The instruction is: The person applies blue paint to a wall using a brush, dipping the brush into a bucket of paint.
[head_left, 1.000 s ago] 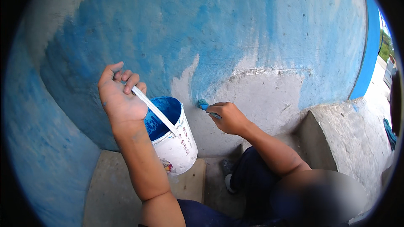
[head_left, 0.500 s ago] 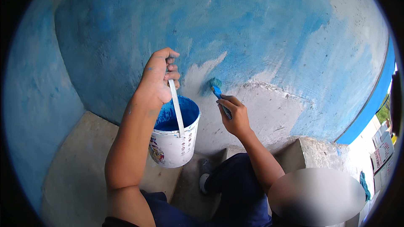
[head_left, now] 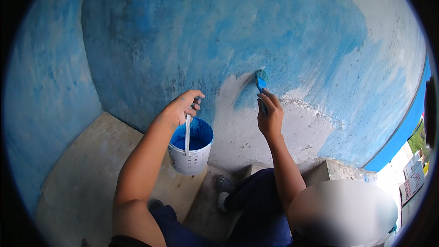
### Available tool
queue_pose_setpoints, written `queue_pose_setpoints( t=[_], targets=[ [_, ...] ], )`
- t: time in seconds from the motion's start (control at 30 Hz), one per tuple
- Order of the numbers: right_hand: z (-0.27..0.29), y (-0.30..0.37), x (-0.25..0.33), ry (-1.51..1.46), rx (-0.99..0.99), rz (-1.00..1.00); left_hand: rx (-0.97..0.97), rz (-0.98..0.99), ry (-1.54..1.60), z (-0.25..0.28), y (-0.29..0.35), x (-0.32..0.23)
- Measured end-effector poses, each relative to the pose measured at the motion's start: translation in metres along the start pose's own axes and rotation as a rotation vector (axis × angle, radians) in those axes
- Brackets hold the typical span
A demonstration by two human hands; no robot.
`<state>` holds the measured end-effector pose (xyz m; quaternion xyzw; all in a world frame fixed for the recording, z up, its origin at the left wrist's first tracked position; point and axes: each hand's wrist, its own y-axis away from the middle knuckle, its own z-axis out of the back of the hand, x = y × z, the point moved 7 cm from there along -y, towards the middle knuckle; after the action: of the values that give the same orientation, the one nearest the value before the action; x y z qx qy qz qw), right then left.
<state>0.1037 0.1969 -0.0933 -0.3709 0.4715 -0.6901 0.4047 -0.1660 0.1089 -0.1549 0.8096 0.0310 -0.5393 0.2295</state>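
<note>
My left hand (head_left: 185, 107) is closed round the white strap handle of a paint bucket (head_left: 188, 161), which hangs below it. Blue paint (head_left: 196, 142) coats the bucket's inside and lies at its bottom. Held in my right hand (head_left: 270, 115) is a paintbrush (head_left: 261, 81) with a blue ferrule, its bristles pointing up against the wall (head_left: 219, 32). Streaky blue covers most of that wall, while a pale grey-white patch (head_left: 247, 132) shows below and left of the brush. The brush's handle is mostly hidden in my fingers.
A concrete ledge (head_left: 98, 155) runs along the wall's foot at the left. Beside my shoe (head_left: 223, 184) and dark trousers is a concrete block (head_left: 340, 172). Boxes (head_left: 412, 185) stand at the far right. A blurred oval covers the lower right.
The brush in my right hand has moved up and right along the wall, with more blue on the pale patch. My left hand and the bucket sit lower in the view.
</note>
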Motion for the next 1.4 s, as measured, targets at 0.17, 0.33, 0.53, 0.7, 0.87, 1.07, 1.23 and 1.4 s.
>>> queue_pose_setpoints(
  t=[0.17,0.33,0.53,0.7,0.87,1.07,1.23,1.4],
  targets=[
    [-0.070,0.046,0.007,-0.120,0.511,-0.002,-0.119,0.106,-0.065,0.044,-0.053,0.036],
    [-0.021,-0.019,0.011,-0.189,0.083,-0.003,-0.156,0.198,-0.321,0.084,-0.087,0.079],
    [-0.053,0.020,0.005,0.094,-0.038,0.019,-0.100,0.410,-0.585,0.147,-0.115,0.129],
    [-0.116,0.113,0.008,-0.069,0.638,-0.116,-0.139,0.456,-0.682,0.156,-0.131,0.149],
    [-0.079,0.047,0.000,-0.254,0.342,-0.154,0.001,0.535,-1.056,0.145,-0.140,0.160],
    [-0.036,-0.009,0.007,-0.050,-0.190,0.045,0.014,0.533,-1.116,0.140,-0.160,0.160],
    [-0.115,0.089,0.017,-0.042,0.305,0.016,-0.004,0.493,-1.065,0.128,-0.158,0.154],
    [-0.138,0.124,-0.004,-0.182,0.607,-0.224,-0.008,0.512,-1.062,0.115,-0.158,0.160]
  ],
)
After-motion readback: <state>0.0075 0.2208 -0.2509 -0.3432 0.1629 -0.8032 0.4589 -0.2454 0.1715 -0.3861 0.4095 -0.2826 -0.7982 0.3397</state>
